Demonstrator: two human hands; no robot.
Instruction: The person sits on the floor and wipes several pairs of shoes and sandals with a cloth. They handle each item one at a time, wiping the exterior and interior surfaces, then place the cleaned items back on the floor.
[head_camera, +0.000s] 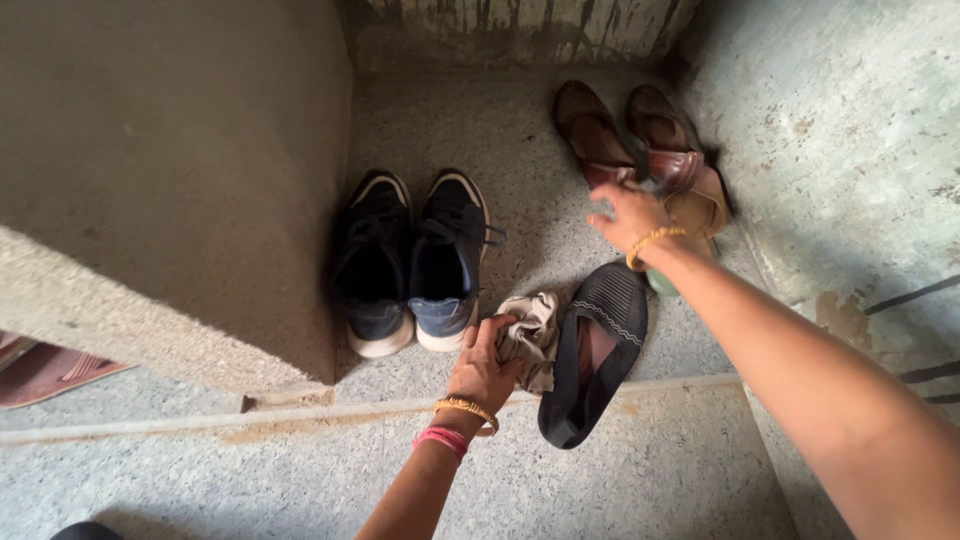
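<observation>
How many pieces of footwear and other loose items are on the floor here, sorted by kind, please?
Dark blue sneakers: 2
Brown sandals: 2
Black slipper: 1
Beige cloth, held in the left hand: 1
Total: 6
The right hand reaches at the brown sandals; something tan beneath it is too hidden to count.

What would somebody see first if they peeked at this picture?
Probably the dark blue sneakers standing side by side next to the concrete block. Then the two hands: the left hand grips a crumpled cloth beside a black slipper, and the right hand reaches toward brown sandals by the wall.
</observation>
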